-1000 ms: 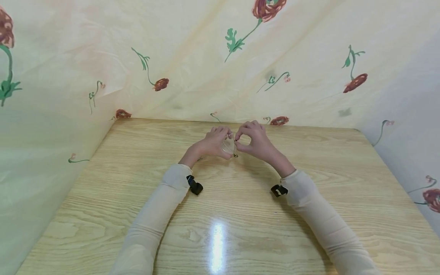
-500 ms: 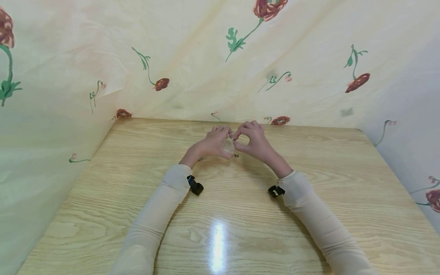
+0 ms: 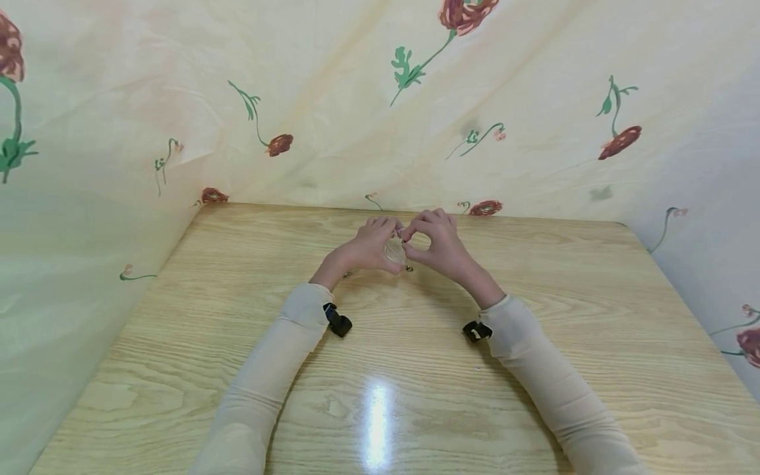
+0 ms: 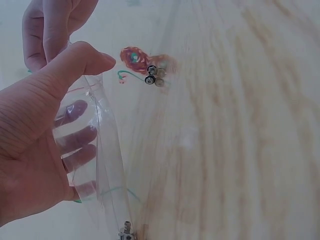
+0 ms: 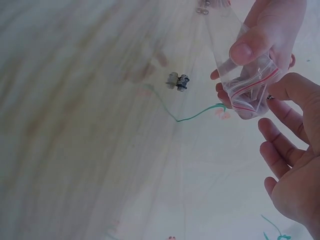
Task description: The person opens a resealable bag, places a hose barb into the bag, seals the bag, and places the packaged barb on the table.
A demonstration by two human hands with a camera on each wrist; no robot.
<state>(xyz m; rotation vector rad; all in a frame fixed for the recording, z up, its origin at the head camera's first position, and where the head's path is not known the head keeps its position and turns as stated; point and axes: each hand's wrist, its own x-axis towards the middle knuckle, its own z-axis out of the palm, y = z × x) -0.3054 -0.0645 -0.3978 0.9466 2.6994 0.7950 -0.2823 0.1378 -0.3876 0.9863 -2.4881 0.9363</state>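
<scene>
My left hand (image 3: pixel 373 245) holds a clear zip-seal bag (image 3: pixel 394 251) with a red line along its mouth. In the left wrist view, the thumb lies over the near side of the bag (image 4: pixel 110 145), and fingers show through the plastic. My right hand (image 5: pixel 295 145) pinches a tiny dark metal piece (image 5: pixel 270 97) between thumb and forefinger, right at the bag's mouth; its exact kind is mostly hidden. Small metal fittings (image 5: pixel 177 81) stand on the table close by. More shiny metal pieces (image 5: pixel 202 9) show at the bag's lower end.
The wood-grain table (image 3: pixel 380 343) is glossy and mirrors the small parts. Behind it hangs a flowered cloth (image 3: pixel 332 99), close beyond both hands. Another small metal part (image 3: pixel 347 274) shows beside the left wrist.
My right hand has shifted slightly left, bringing its pinched fingertips closer to the bag's mouth. The left hand keeps its hold on the bag in nearly the same spot.
</scene>
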